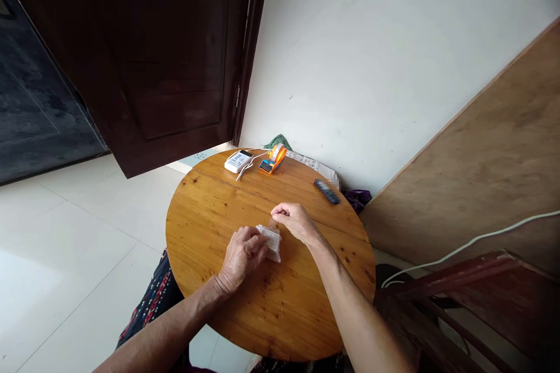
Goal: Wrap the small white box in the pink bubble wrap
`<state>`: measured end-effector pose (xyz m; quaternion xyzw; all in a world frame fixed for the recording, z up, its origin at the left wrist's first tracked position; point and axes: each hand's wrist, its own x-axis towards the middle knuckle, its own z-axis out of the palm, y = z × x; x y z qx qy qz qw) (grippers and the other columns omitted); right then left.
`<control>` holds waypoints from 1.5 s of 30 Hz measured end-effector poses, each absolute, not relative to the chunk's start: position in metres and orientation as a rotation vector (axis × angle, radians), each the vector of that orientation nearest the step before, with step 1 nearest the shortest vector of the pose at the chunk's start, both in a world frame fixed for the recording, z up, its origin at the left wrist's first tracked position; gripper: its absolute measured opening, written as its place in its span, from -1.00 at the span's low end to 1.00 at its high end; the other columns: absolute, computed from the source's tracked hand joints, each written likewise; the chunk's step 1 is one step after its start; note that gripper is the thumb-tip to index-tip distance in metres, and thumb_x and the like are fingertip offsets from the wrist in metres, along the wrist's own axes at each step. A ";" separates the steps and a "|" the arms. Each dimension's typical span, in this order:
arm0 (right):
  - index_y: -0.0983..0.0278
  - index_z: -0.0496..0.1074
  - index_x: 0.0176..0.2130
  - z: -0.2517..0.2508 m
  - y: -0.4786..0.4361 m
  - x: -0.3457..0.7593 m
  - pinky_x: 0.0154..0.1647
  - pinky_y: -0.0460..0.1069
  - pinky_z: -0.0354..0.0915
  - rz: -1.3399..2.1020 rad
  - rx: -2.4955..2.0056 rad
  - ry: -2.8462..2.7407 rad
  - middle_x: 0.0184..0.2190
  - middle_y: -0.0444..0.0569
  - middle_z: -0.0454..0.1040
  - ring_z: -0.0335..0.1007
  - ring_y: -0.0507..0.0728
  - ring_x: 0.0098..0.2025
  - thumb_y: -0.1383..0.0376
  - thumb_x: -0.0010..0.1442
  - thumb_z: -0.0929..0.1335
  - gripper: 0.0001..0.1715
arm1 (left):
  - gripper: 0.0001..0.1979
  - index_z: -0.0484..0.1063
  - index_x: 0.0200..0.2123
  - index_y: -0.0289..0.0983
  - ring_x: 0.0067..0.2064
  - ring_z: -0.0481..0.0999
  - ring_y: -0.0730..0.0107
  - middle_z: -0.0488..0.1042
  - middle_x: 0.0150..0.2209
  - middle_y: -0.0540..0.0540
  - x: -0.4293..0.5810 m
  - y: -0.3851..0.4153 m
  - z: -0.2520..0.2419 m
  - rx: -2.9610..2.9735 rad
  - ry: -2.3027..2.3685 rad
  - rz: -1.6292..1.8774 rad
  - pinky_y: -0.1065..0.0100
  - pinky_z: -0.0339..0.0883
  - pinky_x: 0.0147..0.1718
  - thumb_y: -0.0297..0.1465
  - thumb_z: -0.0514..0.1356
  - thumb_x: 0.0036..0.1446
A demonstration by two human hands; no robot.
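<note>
A small whitish parcel in what looks like clear bubble wrap [273,242] lies on the round wooden table [205,210]. My left hand [245,253] is closed on its left side, fingers bent over the top. Just above the parcel's far edge, my right hand [292,218] pinches the end of a strip of clear tape [272,222] that reaches down to the wrap. Toward the back stands an orange tape dispenser [275,158] with a roll in it.
Behind the parcel, a white box-shaped device [238,161] with a white cable sits left of the dispenser. A dark, pixelated object [327,191] lies near the right rim. A dark door [184,70] and white wall [371,58] bound the far side; wooden furniture [472,291] stands right.
</note>
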<state>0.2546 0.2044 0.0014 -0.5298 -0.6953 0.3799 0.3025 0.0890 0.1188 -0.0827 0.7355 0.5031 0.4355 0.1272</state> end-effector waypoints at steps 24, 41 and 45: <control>0.23 0.53 -0.16 -0.019 0.108 0.241 -0.16 0.09 0.09 -0.285 -1.432 -2.424 -0.15 0.06 0.54 0.31 0.21 -0.14 0.40 0.33 0.23 -0.71 | -0.89 0.47 -0.20 -0.20 -0.19 0.46 0.29 0.49 -0.28 -0.04 0.089 0.120 -0.067 1.935 1.532 1.077 0.24 0.30 -0.12 -0.36 0.26 0.18; 0.25 0.47 -0.04 -0.006 0.098 0.249 -0.07 0.07 0.11 -0.059 -1.447 -2.223 -0.12 0.03 0.57 0.37 0.19 -0.11 0.45 0.27 0.19 -0.63 | -0.67 0.47 0.00 -0.17 -0.19 0.49 0.33 0.52 -0.20 -0.05 0.087 0.128 -0.056 1.870 1.532 1.004 0.28 0.36 -0.11 -0.41 0.26 0.12; 0.25 0.49 -0.07 -0.010 0.103 0.256 -0.08 0.06 0.15 0.055 -1.476 -2.113 -0.18 0.04 0.57 0.40 0.19 -0.14 0.40 0.26 0.19 -0.63 | -0.67 0.49 -0.01 -0.17 -0.27 0.48 0.37 0.50 -0.21 -0.05 0.088 0.129 -0.058 1.866 1.543 1.001 0.31 0.37 -0.16 -0.41 0.25 0.13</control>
